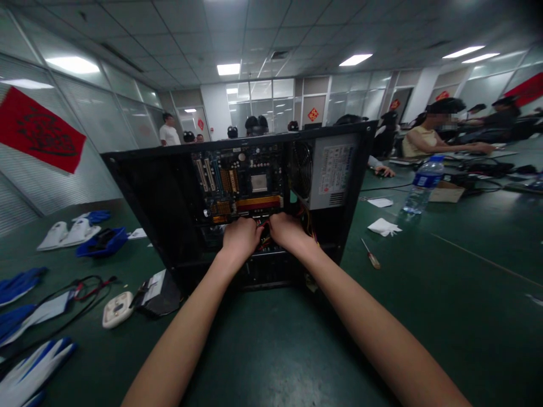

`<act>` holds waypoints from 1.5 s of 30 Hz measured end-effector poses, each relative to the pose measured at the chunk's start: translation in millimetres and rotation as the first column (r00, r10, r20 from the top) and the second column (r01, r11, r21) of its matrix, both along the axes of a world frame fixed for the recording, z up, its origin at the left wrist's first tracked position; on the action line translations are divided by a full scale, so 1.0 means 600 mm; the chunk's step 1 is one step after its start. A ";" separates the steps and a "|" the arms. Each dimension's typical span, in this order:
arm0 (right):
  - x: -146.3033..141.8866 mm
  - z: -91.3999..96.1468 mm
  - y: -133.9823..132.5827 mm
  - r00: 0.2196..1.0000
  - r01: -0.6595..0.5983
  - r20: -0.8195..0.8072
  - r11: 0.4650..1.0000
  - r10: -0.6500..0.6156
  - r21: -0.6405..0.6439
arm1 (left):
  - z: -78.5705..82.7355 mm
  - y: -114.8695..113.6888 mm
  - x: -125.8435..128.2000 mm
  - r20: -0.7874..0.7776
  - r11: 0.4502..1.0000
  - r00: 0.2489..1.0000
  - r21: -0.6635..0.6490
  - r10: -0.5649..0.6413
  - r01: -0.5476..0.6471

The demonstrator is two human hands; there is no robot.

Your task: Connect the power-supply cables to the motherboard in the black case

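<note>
The computer case (165,192) is black, its motherboard (244,189) dark with orange, yellow and white slots (259,202), the power supply (318,192) silver-grey with a white label (334,169). The wires (266,242) show red and yellow. A pale line (479,255) crosses the deep green desk (275,339). The gloves (36,367) are blue and white, the bottle (423,189) clear with a blue cap (436,159), the banner (40,130) red with black lettering.

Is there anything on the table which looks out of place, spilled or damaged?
I see no spill or damage. Only a crumpled white tissue lies loose near the screwdriver, right of the open computer case; it looks like litter.
</note>
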State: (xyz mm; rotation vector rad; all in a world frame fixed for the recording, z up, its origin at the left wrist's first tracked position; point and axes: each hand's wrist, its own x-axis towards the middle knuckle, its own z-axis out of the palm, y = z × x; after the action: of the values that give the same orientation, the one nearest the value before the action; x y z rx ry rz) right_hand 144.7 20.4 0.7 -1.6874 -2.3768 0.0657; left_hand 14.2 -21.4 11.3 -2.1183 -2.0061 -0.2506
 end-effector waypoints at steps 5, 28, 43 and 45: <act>-0.001 0.000 0.002 1.000 -0.002 -0.001 1.000 0.001 -0.023 | 0.000 -0.004 -0.004 0.041 1.000 0.999 0.020 -0.014 0.013; -0.001 -0.009 0.002 0.999 -0.045 0.008 0.999 0.045 0.014 | -0.005 -0.006 -0.006 0.065 0.997 0.998 0.067 0.020 -0.024; -0.006 -0.008 -0.004 0.993 -0.108 -0.042 0.994 0.108 -0.002 | -0.009 0.005 -0.011 0.139 0.998 0.989 0.035 -0.056 0.051; -0.006 -0.007 -0.004 0.994 -0.104 -0.042 0.995 0.104 -0.009 | -0.009 0.007 -0.013 0.148 0.997 0.986 0.034 -0.074 0.070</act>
State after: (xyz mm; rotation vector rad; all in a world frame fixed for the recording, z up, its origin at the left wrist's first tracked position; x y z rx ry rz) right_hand 141.2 17.8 -3.7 -1.5501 -2.4362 0.1299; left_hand 6.6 -17.2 5.7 -2.2163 -1.9935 -0.4605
